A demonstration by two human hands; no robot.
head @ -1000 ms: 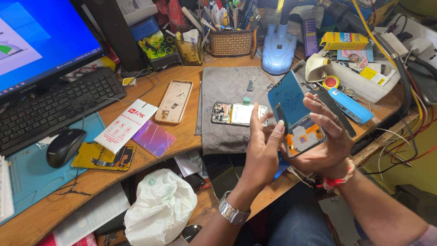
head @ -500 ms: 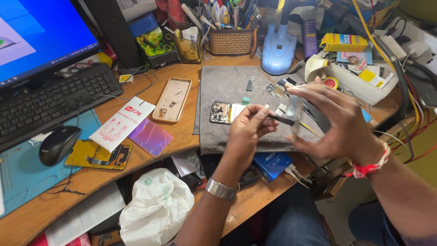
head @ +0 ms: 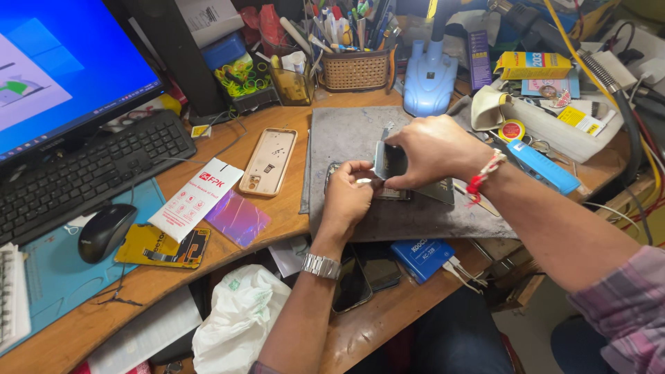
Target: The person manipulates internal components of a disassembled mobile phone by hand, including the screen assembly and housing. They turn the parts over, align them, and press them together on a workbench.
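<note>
Both my hands meet over a grey work mat (head: 346, 138) on a wooden desk. My right hand (head: 429, 149) pinches a thin dark phone screen panel (head: 388, 161), tilted up on edge above an opened phone body (head: 391, 194) lying on the mat. My left hand (head: 350, 194), with a metal watch on its wrist, presses fingertips on the phone body's left end, just under the panel. Most of the phone body is hidden by the two hands.
A tan phone case (head: 269, 161), a white packet (head: 196, 197) and purple film (head: 237, 218) lie left of the mat. Keyboard (head: 83, 176), mouse (head: 105, 232) and monitor (head: 55, 76) stand at left. Tool basket (head: 355, 69), blue stand (head: 429, 86), blue box (head: 422, 256), white bag (head: 239, 322).
My hands came down from near my body to the mat. The screen panel, held up flat a second ago, is now held on edge over the phone body.
</note>
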